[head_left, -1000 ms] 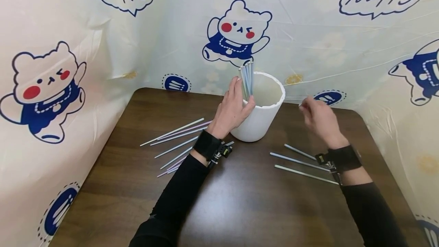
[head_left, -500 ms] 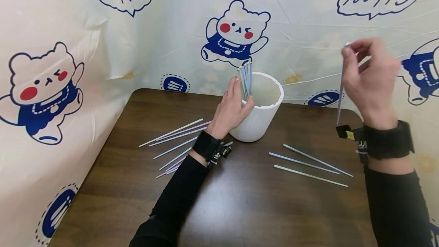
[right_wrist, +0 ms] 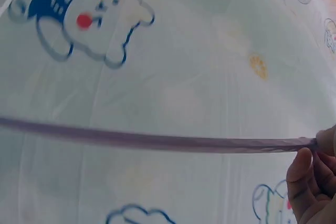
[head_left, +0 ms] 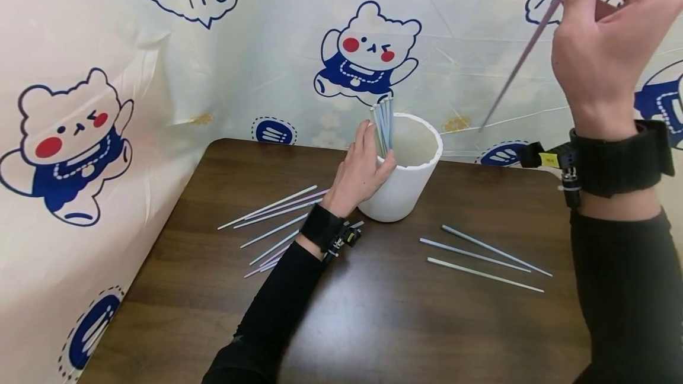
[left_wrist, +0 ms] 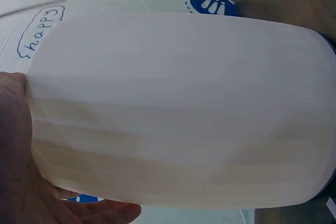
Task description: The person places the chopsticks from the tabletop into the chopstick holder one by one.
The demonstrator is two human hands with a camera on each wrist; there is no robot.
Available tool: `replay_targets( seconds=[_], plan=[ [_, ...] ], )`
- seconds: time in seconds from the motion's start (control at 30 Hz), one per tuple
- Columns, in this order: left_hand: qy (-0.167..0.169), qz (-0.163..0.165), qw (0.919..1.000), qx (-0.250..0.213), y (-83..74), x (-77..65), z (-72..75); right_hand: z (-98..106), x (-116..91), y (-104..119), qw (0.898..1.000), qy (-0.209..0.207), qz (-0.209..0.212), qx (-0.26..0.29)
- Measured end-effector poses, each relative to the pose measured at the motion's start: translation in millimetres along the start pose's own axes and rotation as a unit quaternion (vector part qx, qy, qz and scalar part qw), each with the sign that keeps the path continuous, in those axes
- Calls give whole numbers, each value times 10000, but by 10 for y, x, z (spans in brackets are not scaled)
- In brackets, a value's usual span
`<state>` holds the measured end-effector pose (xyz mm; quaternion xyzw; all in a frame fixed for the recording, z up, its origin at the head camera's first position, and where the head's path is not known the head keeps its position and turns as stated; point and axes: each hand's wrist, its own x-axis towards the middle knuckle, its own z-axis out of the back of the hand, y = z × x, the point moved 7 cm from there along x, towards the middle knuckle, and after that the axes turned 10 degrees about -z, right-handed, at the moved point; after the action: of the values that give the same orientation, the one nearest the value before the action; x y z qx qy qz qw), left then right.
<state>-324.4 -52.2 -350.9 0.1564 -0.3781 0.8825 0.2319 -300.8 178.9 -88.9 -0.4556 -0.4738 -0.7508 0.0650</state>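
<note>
My left hand grips the white bin at its left rim. In the left wrist view the bin's wall fills the middle, thumb on one side and fingers on the other. Several pale sticks stand bunched inside the rim near those fingers. High at the right, my right hand pinches a thin purple stick by one end. The stick slants down to the left, apart from the bin. In the right wrist view it looks like a rolled paper stick, with the fingertips at its end.
Several coloured sticks lie fanned left of the bin, partly behind the left arm. To the right lie two blue sticks and a pale green one. A printed curtain surrounds the brown table.
My right hand has risen from near the table up to the top right. The purple stick in it now shows clearly, swung to a slant. My left hand and the bin have stayed put.
</note>
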Motion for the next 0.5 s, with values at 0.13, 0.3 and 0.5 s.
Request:
replay_targets(
  seconds=[0.13, 0.3, 0.5],
  plan=[
    [-36, -30, 10000, 6, 0, 4, 5, -169, -27, 30, 9977, 169, 45, 661],
    [-48, -19, 10000, 16, -2, -3, 6, -473, -175, -67, 9915, 800, -69, 1021],
    [-38, -36, 10000, 64, -19, -7, 4, -852, -380, -384, 9826, 1718, -577, 415]
  ],
)
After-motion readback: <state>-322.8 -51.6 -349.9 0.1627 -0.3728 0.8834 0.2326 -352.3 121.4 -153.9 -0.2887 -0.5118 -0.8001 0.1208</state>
